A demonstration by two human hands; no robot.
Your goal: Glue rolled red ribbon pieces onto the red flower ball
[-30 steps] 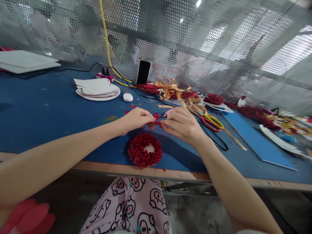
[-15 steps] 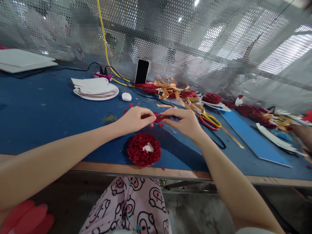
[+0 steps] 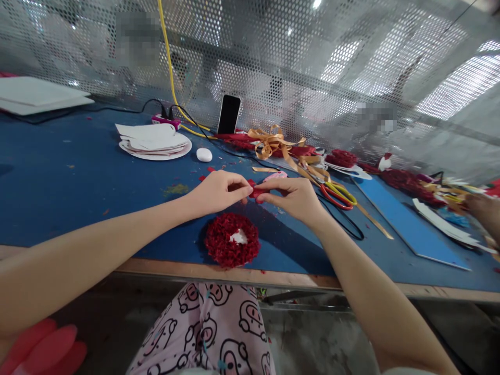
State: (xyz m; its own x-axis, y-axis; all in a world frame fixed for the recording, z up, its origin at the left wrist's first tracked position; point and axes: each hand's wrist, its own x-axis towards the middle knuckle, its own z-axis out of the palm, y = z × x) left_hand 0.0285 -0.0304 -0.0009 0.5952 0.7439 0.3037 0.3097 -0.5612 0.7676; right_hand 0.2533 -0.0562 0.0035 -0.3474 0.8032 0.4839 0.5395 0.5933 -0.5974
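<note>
My left hand (image 3: 225, 191) and my right hand (image 3: 294, 197) meet just above the blue tabletop, thumb and fingers pinched. Between their fingertips is a small red piece (image 3: 255, 191), perhaps ribbon or paper; the fingers partly hide it. Just below them, near the table's front edge, lies a round dark-red ruffled rosette (image 3: 232, 240) with a white patch in its centre. A small pink object (image 3: 275, 176) shows behind my right hand, its kind unclear. Scissors (image 3: 339, 195) with red and yellow handles lie right of that hand.
Gold ribbon (image 3: 273, 143) lies tangled at the back beside an upright phone (image 3: 229, 114). White card pieces (image 3: 154, 146) are stacked left, near a small white case (image 3: 203, 154). A blue board (image 3: 406, 221) lies right, and another person's hand (image 3: 484, 211) is at the far right.
My right hand has dipped slightly, and the pink object behind it now shows. The red piece has shifted a little between the fingertips; the rosette stays in place.
</note>
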